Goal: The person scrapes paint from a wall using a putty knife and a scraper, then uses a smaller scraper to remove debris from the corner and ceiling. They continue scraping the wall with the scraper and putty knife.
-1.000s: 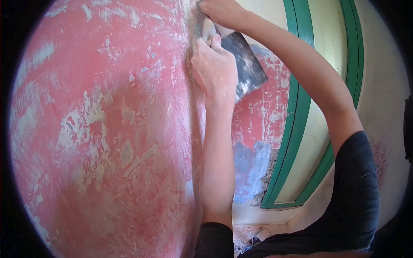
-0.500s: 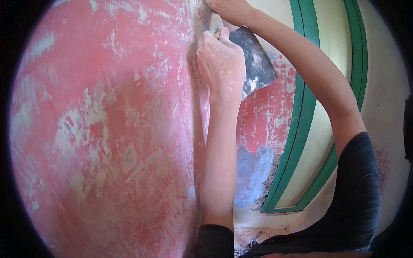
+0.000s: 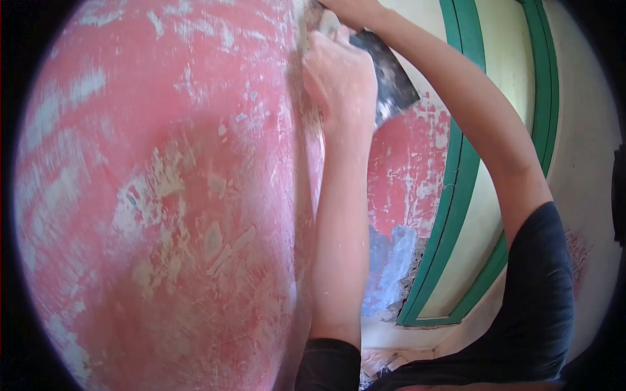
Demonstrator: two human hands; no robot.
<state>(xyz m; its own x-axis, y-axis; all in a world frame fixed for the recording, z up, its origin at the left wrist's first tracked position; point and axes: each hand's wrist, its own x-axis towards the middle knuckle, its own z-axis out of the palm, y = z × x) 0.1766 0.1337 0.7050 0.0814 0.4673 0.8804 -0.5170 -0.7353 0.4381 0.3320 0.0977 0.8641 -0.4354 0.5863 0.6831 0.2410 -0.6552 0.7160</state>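
Observation:
My left hand [image 3: 339,78], dusted with pale powder, is raised along the wall corner with its fingers closed. It grips a wide putty knife whose dark, white-smeared blade [image 3: 386,77] sticks out to the right behind the fist. A pale rounded handle end [image 3: 329,25] shows above the thumb. My right hand [image 3: 355,12] reaches over from the right, just above the left one, and the top edge of the view cuts it off. Its fingers look curled, but what they hold is hidden. Both hands are close to the wall edge.
A pink wall [image 3: 195,130] with scraped pale patches fills the left side. Beyond the corner is more peeling pink wall [image 3: 404,169] with a bluish-white patch [image 3: 391,267]. A green frame [image 3: 463,182] curves down on the right. Rubble [image 3: 375,362] lies low down.
The wall patches have shifted right and slightly down in view. My left hand and the putty knife blade sit a little higher; my right hand has risen slightly, further out of the frame.

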